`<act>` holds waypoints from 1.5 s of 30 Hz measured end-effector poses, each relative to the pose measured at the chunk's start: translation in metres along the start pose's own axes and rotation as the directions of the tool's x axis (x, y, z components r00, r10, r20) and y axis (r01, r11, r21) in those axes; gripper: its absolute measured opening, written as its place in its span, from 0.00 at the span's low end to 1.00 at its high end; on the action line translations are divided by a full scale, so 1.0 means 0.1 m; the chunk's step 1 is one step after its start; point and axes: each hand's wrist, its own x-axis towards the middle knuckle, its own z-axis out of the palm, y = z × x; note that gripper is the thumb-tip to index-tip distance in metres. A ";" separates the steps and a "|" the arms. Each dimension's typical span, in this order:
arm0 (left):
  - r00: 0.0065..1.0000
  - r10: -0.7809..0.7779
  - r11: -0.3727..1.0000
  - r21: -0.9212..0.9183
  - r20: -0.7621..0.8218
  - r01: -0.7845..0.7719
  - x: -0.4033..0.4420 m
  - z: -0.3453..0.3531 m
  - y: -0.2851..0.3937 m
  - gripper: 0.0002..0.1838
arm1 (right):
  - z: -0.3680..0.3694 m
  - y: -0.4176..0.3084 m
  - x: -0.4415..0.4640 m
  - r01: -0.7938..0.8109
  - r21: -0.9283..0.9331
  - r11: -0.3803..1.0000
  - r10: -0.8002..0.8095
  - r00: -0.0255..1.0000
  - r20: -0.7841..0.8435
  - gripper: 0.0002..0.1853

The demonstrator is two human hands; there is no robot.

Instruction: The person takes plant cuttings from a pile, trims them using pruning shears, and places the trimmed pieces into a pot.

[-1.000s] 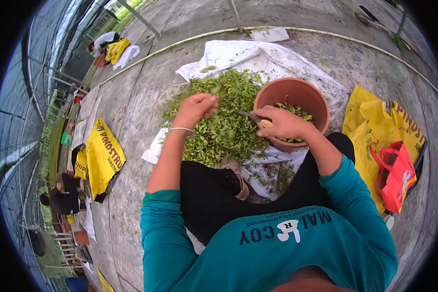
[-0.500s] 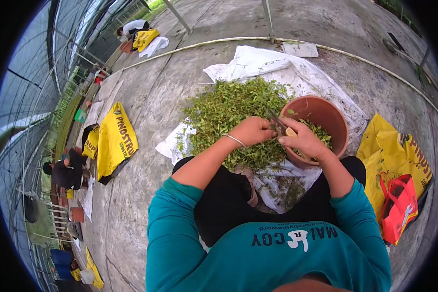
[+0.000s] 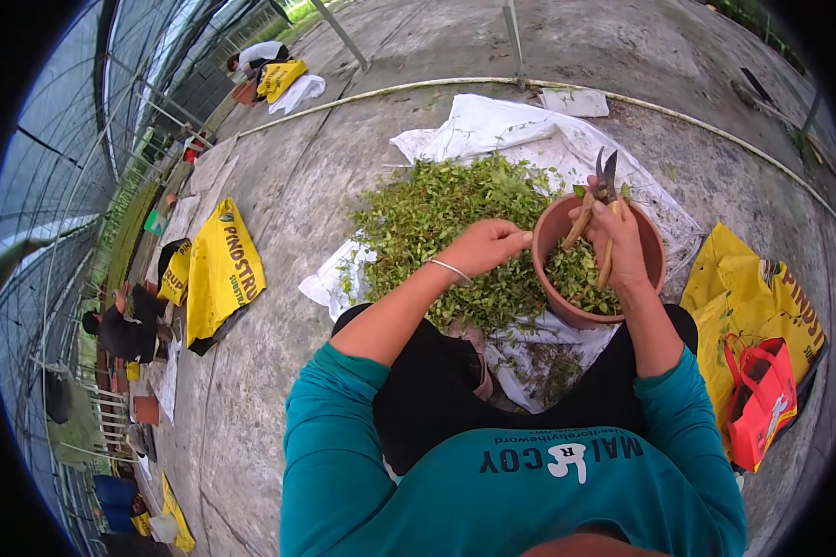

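Open shears above the pot, my other fingers at its rim

I sit on a concrete floor with a brown pot (image 3: 554, 221), partly filled with leafy cuttings, in front of me. My right hand (image 3: 625, 246) is wrapped loosely around pruning shears (image 3: 606, 189) over the pot, their blades parted and pointing away from me, their wooden handles spread. My left hand (image 3: 488, 249) is beside the rim, thumb and forefinger drawn together; whether they pinch a bit of stem, I cannot tell. Left of the pot, a leafy green pile (image 3: 446, 209) lies on a white sheet (image 3: 497, 121).

To do this well, I judge, I should keep those pinched fingertips clear of the blades, hold each stem steady before squeezing, and keep the shears low over the pot so pieces drop inside
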 end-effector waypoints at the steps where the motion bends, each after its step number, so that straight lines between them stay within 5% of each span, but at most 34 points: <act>1: 0.996 -0.042 0.994 -0.095 0.079 0.049 0.01 0.01 -0.01 0.16 | 0.00 0.00 0.00 -0.003 0.085 0.996 0.004 1.000 -0.005 0.22; 3: 0.984 -0.075 0.977 -0.184 0.160 0.105 0.03 0.01 -0.03 0.17 | 0.00 0.00 0.00 -0.006 0.169 0.986 0.007 1.000 -0.009 0.21; 7: 0.992 -0.110 0.736 -0.667 0.055 0.118 0.11 -0.05 -0.01 0.22 | 0.09 0.05 -0.06 -0.079 0.149 0.986 0.066 0.994 0.091 0.23; 9: 0.995 -0.097 0.644 -0.763 0.001 0.063 0.09 -0.13 0.06 0.22 | 0.13 0.09 -0.06 -0.097 0.144 0.985 0.082 0.991 0.106 0.23; 14: 0.985 -0.059 0.535 -0.839 -0.160 -0.104 0.14 -0.27 0.03 0.18 | 0.12 0.17 -0.14 -0.159 0.116 0.980 0.146 0.983 0.110 0.22; 18: 0.979 -0.049 0.580 -0.804 -0.197 -0.132 0.11 -0.31 0.10 0.17 | 0.16 0.21 -0.12 -0.188 0.122 0.975 0.178 0.980 0.092 0.23; 20: 0.981 -0.048 0.589 -0.799 -0.189 -0.125 0.08 -0.34 0.14 0.17 | 0.12 0.21 -0.09 -0.277 -0.095 0.956 0.288 0.946 0.147 0.22; 25: 0.970 -0.091 0.882 -0.470 -0.226 -0.026 0.08 -0.49 0.08 0.14 | 0.00 0.02 -0.10 -0.286 -0.478 0.831 0.409 0.895 0.176 0.20; 27: 0.950 -0.030 0.993 -0.119 -0.311 -0.008 0.10 -0.48 0.00 0.13 | -0.01 -0.14 -0.11 -0.212 -0.633 0.744 0.424 0.883 0.203 0.18; 32: 0.993 -0.048 0.986 0.154 -0.107 0.064 0.11 -0.21 0.03 0.16 | -0.15 -0.16 -0.13 0.001 -0.797 0.603 0.238 0.954 0.181 0.25; 45: 0.979 0.023 0.911 0.399 0.205 -0.105 0.43 0.51 -0.05 0.16 | -0.50 -0.04 -0.30 -0.117 -0.928 0.354 0.265 0.964 -0.021 0.28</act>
